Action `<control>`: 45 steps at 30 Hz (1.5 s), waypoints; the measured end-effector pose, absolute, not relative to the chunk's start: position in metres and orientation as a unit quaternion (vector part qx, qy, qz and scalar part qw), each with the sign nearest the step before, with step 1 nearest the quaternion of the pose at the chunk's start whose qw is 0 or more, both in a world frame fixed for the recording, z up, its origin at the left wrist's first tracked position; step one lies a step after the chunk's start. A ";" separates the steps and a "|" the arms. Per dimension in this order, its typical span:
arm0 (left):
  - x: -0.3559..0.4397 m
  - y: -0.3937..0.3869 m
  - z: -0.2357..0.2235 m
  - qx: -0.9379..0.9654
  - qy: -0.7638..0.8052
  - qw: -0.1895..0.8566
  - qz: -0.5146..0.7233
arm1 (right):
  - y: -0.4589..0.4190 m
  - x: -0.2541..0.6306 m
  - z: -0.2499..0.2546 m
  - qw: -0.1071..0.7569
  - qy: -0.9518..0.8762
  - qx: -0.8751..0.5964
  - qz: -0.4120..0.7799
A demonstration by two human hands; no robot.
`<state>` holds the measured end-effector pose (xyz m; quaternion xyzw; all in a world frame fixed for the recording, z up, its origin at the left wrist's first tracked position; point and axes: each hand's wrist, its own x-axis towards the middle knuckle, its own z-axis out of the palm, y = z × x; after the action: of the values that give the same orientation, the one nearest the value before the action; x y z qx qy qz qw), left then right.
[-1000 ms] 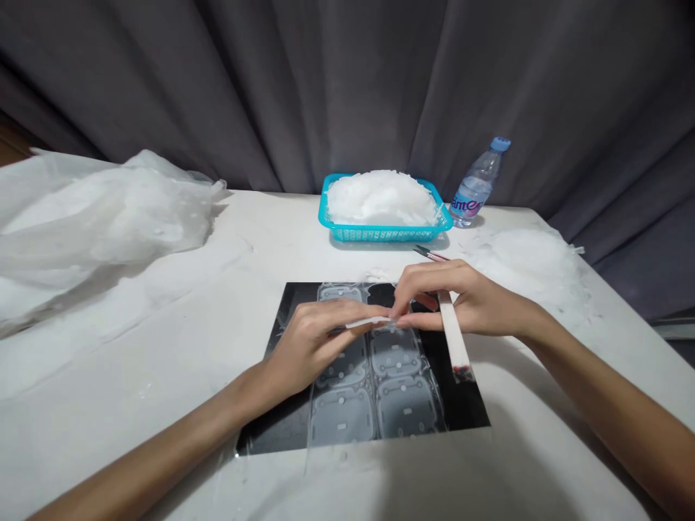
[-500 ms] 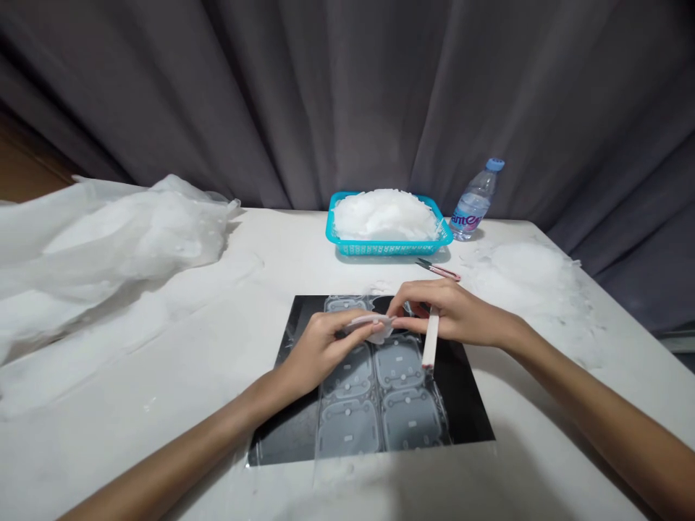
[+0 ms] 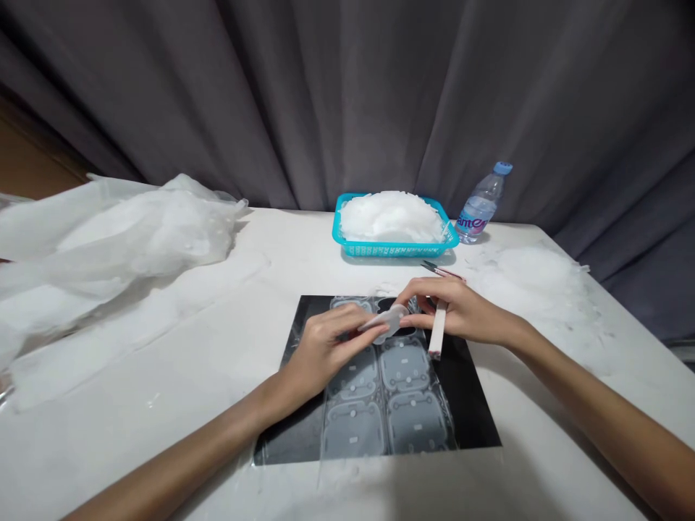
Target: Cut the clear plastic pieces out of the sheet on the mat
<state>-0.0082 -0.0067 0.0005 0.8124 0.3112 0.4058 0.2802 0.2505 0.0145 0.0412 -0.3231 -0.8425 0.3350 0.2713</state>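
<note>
The person's 2 hands are bare, and so are both forearms as far as they show. The left hand [image 3: 326,347] has a slim back and slender fingers with rounded tips. Its wrist [image 3: 274,391] is narrow, and the left forearm [image 3: 190,449] is long, smooth and lean, widening gently towards the elbow. The right hand [image 3: 467,311] is of like build, with a slim wrist [image 3: 518,333] and a smooth, slender right forearm [image 3: 597,398]. The fingernails are too small to make out clearly.

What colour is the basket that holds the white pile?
The basket is bright turquoise blue, clearest in the head view.
</note>
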 end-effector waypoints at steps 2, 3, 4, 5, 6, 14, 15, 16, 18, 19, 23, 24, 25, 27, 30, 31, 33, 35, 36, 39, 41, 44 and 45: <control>-0.008 -0.008 0.001 0.817 0.306 0.273 0.406 | 0.014 0.249 0.040 0.271 -0.843 -0.315 0.341; -0.008 -0.008 0.001 0.818 0.308 0.271 0.403 | 0.014 0.249 0.040 0.273 -0.841 -0.312 0.348; -0.008 -0.009 0.001 0.819 0.311 0.269 0.400 | 0.015 0.249 0.039 0.274 -0.839 -0.308 0.356; -0.008 -0.009 0.001 0.821 0.313 0.267 0.396 | 0.016 0.249 0.038 0.275 -0.835 -0.306 0.364; -0.009 -0.008 0.000 0.823 0.316 0.265 0.390 | 0.017 0.249 0.037 0.277 -0.832 -0.305 0.372; -0.018 -0.002 -0.006 0.831 0.338 0.242 0.370 | 0.024 0.243 0.026 0.291 -0.810 -0.332 0.386; -0.019 0.000 -0.007 0.828 0.351 0.244 0.364 | 0.026 0.242 0.024 0.291 -0.809 -0.340 0.382; -0.021 0.003 -0.007 0.823 0.366 0.249 0.356 | 0.030 0.242 0.022 0.295 -0.806 -0.351 0.374; -0.024 0.008 -0.007 0.814 0.396 0.259 0.338 | 0.043 0.247 0.020 0.327 -0.792 -0.388 0.341; -0.027 0.010 -0.006 0.810 0.411 0.265 0.324 | 0.053 0.251 0.021 0.360 -0.773 -0.412 0.321; -0.041 0.010 -0.007 0.823 0.422 0.268 0.268 | 0.105 0.278 0.031 0.472 -0.692 -0.480 0.262; -0.046 0.008 -0.008 0.830 0.419 0.266 0.253 | 0.120 0.284 0.034 0.488 -0.672 -0.497 0.251; -0.051 0.006 -0.008 0.837 0.417 0.265 0.236 | 0.136 0.289 0.036 0.495 -0.656 -0.515 0.244; -0.061 0.002 -0.010 0.852 0.411 0.253 0.204 | 0.165 0.295 0.039 0.490 -0.630 -0.554 0.239; -0.071 0.000 -0.013 0.872 0.403 0.215 0.175 | 0.198 0.294 0.039 0.451 -0.606 -0.609 0.242; -0.072 0.000 -0.014 0.879 0.399 0.201 0.169 | 0.205 0.292 0.038 0.433 -0.599 -0.629 0.241; -0.074 0.001 -0.015 0.890 0.389 0.179 0.157 | 0.212 0.287 0.034 0.397 -0.589 -0.664 0.234; -0.074 0.001 -0.015 0.899 0.379 0.165 0.145 | 0.212 0.284 0.031 0.366 -0.584 -0.691 0.220; -0.074 0.002 -0.014 0.902 0.375 0.162 0.140 | 0.210 0.283 0.031 0.355 -0.583 -0.700 0.210; -0.073 0.002 -0.012 0.907 0.364 0.163 0.131 | 0.196 0.283 0.034 0.348 -0.577 -0.721 0.165; -0.072 0.003 -0.011 0.910 0.355 0.171 0.128 | 0.180 0.283 0.039 0.363 -0.577 -0.721 0.125; -0.071 0.004 -0.008 0.916 0.338 0.180 0.122 | 0.141 0.277 0.045 0.394 -0.607 -0.686 0.080; -0.070 0.004 -0.008 0.916 0.335 0.182 0.122 | 0.124 0.273 0.045 0.399 -0.625 -0.667 0.077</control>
<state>-0.0698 0.0037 -0.0082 0.9163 0.3353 0.1224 0.1816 0.2730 0.1244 0.0452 -0.6666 -0.6250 0.0769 0.3988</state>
